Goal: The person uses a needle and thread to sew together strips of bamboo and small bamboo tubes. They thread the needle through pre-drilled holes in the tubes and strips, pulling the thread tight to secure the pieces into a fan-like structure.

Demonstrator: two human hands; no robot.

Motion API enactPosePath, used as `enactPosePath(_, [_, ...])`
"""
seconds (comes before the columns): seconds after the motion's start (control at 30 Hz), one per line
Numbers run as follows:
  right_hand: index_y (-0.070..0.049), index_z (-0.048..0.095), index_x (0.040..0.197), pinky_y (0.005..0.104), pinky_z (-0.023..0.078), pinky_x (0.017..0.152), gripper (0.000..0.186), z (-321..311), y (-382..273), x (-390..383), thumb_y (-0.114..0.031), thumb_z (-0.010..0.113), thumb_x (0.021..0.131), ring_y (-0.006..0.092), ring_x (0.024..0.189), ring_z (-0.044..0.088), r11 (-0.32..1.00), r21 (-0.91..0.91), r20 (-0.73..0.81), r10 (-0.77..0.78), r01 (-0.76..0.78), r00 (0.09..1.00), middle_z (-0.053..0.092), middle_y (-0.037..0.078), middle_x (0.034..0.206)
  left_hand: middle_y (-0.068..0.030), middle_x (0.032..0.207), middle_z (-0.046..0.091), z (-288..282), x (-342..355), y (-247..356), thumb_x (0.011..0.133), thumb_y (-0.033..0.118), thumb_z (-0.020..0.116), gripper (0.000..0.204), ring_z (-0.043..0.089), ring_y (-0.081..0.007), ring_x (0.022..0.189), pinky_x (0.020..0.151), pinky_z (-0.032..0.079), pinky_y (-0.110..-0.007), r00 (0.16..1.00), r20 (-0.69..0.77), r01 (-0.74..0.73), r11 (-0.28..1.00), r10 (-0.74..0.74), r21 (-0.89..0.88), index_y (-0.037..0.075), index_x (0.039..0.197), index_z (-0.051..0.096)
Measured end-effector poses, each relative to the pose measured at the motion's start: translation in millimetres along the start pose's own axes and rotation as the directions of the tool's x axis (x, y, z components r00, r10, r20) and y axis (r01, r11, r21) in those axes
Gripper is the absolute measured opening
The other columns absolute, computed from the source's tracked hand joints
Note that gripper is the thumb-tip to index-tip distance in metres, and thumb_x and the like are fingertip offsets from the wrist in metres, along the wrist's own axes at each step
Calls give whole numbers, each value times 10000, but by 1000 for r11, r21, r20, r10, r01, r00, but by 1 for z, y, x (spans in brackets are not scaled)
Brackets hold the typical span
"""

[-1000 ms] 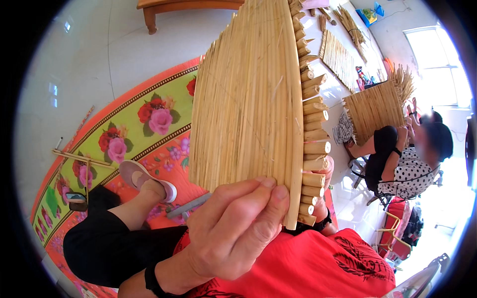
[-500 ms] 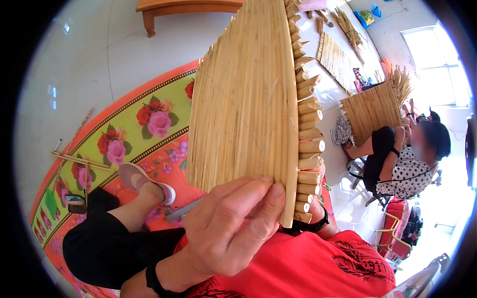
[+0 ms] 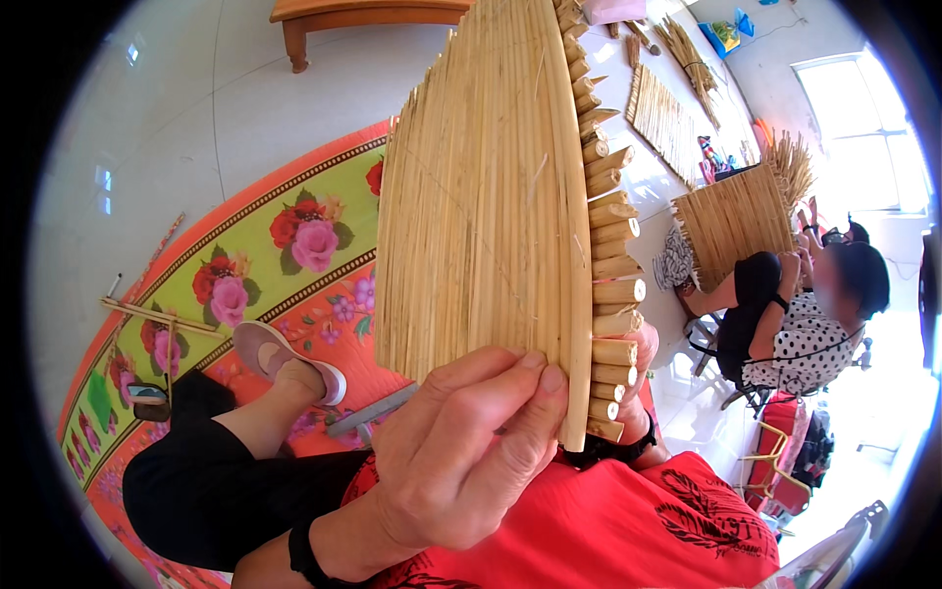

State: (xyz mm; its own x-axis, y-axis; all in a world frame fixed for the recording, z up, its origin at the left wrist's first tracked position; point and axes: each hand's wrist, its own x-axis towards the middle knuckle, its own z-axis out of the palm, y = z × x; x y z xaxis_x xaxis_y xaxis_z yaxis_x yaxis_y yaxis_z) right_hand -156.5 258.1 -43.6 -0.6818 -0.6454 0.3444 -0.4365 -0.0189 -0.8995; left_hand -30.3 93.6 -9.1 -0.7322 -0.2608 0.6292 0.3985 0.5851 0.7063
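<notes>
A stiff mat of straw-coloured reed stalks (image 3: 471, 226) stands upright before me, its lower edge near my red shirt. Along its right side runs a flat reed strip (image 3: 576, 294), with cut stalk ends (image 3: 616, 293) jutting out beyond it. My left hand (image 3: 461, 452) lies against the near face at the lower right. Its thumb and forefinger are pinched together beside the strip; whatever is between them is too small to make out. Most of my right hand (image 3: 644, 355) is behind the mat, showing only past the stalk ends, so its fingers are hidden.
A flowered red and green carpet (image 3: 265, 245) covers the floor at left, with thin sticks (image 3: 162, 319) on it. A wooden table (image 3: 373, 12) stands at the far side. At right, a seated person (image 3: 805, 324) handles another reed mat (image 3: 731, 221); more reed bundles (image 3: 687, 59) lie beyond.
The mat has shifted slightly right, its lower end most. My left hand has gone with it, still pinched. A little more of my right hand shows past the stalk ends.
</notes>
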Motion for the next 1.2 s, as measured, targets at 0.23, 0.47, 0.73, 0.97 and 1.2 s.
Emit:
enactPosePath(0.23, [-36, 674, 972, 269, 541, 644, 81, 4, 3, -7, 21, 687, 917, 144, 741, 689, 995, 87, -36, 42, -38, 998, 720, 62, 928, -132, 1052, 652, 1, -2, 0, 592, -49, 849, 597, 662, -301, 919, 725, 556, -337, 1000, 10, -4, 1000, 4, 15, -14, 1168, 694])
enactPosePath(0.47, [-40, 669, 992, 295, 555, 683, 127, -1, 1, -4, 32, 699, 891, 170, 804, 702, 988, 134, 44, 69, -74, 997, 718, 88, 998, -138, 1059, 649, 0, -4, 0, 594, -57, 841, 592, 662, -308, 920, 730, 557, -345, 1000, 11, -9, 1000, 9, 18, -22, 1165, 692])
enactPosePath(0.73, [-28, 680, 997, 330, 560, 690, 183, -3, -11, 22, -14, 747, 828, 293, 821, 721, 968, -134, 132, -195, 212, 972, 710, 148, 996, -151, 1080, 639, -8, -1, -1, 582, -55, 842, 618, 660, -314, 911, 745, 554, -348, 999, 34, -1, 1000, 1, 15, -29, 1178, 684])
enactPosePath(0.97, [2, 696, 1001, 329, 558, 711, 154, -13, -5, 27, 31, 695, 850, 286, 845, 722, 979, 108, 210, -193, 174, 958, 711, 152, 1001, -143, 973, 684, -2, 1, -4, 636, 32, 758, 345, 688, -281, 841, 661, 600, -319, 996, -35, -74, 993, 78, 91, -46, 972, 740])
enactPosePath(1.2, [4, 677, 996, 322, 546, 697, 163, 0, -13, 27, 58, 681, 842, 259, 814, 708, 978, 201, 154, -89, 56, 984, 698, 126, 953, -162, 1081, 609, -6, 2, 0, 678, 34, 874, 568, 637, -298, 882, 734, 533, -368, 1000, 2, -22, 998, 22, 64, -40, 1185, 628])
